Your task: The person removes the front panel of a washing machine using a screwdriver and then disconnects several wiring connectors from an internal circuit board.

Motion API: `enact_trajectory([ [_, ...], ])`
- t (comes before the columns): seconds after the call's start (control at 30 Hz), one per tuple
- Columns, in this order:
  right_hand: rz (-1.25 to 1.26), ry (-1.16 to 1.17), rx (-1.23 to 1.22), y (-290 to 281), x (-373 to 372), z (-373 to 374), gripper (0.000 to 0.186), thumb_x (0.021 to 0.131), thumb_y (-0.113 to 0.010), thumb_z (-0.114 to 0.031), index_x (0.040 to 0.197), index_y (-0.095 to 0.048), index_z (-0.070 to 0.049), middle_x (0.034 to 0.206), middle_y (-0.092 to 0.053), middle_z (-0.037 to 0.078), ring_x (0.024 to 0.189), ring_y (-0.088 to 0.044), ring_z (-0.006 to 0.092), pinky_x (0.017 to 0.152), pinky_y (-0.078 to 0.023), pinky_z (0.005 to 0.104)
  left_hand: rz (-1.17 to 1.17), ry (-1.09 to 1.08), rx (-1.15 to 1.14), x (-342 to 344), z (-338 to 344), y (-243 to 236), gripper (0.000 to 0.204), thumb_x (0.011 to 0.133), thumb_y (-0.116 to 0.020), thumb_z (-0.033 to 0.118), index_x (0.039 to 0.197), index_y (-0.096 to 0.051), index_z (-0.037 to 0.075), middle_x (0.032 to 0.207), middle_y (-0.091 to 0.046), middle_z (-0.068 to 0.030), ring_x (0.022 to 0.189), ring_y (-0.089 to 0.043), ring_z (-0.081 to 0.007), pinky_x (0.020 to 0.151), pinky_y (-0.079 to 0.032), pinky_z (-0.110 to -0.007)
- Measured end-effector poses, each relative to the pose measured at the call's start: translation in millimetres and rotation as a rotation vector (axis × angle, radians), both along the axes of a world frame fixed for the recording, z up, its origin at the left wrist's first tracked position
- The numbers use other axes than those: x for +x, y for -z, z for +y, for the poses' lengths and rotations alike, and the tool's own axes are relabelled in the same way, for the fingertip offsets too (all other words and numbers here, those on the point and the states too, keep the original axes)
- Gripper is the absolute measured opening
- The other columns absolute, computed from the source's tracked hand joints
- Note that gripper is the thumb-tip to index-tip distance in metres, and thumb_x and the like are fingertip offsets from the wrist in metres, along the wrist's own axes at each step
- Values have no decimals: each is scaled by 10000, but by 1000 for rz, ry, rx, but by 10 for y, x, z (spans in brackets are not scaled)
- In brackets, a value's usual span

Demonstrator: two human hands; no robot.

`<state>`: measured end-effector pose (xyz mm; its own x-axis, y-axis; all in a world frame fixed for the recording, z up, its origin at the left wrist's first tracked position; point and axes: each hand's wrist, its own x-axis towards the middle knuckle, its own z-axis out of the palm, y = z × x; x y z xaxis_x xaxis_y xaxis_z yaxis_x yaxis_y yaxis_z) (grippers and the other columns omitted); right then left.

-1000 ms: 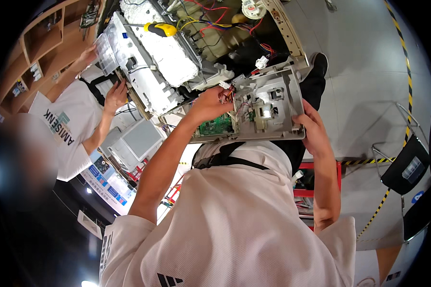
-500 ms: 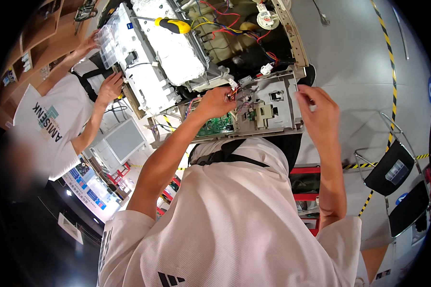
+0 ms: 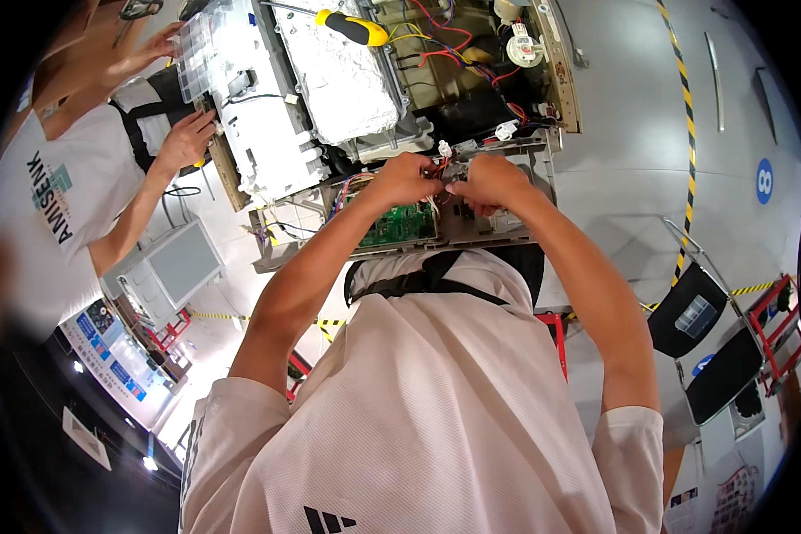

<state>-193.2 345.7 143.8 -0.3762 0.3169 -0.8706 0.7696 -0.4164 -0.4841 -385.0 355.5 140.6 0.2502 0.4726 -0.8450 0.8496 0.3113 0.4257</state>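
Observation:
My left hand (image 3: 407, 181) is closed around a bundle of thin coloured wires (image 3: 444, 164) that ends in a white plug. Close beside it, my right hand (image 3: 492, 182) is pinched, thumb toward the left fingertips; whatever lies between its fingers is hidden. Both hands are over a grey panel (image 3: 544, 165) at the near end of an opened appliance. A green circuit board (image 3: 399, 226) is set in that panel, below my left wrist. A white connector (image 3: 505, 131) on red and dark wires lies just beyond my right hand.
A yellow-and-black screwdriver (image 3: 356, 28) rests on the foil-covered block (image 3: 340, 89). A round white part (image 3: 523, 49) sits at the far right of the appliance. At left, a co-worker's hands touch a clear plastic organizer box (image 3: 196, 67) and the appliance's edge. Black chairs (image 3: 688, 319) stand at right.
My right hand has moved left from the panel's right edge to meet my left hand. The left hand keeps its grip on the wires. The whole view has shifted slightly.

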Motion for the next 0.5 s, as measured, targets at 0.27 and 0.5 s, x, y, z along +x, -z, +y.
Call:
enact_trajectory([
  [0.27,90,-65,765,-74,-94,-158,191,789,-640,-291,781,-711,-114,785,-676,135,754,-662,327,730,-529,415,-109,-75,-21,-97,-54,154,293,735,-680,265,939,-694,55,742,-678,-131,707,-666,-233,684,-504,-340],
  [0.5,-56,-131,566,-105,-213,-190,164,789,-641,-237,862,-707,-106,898,-677,142,836,-658,333,720,-535,432,-98,-43,33,-119,-53,141,290,725,-696,284,937,-705,86,825,-679,-146,797,-655,-271,727,-497,-358],
])
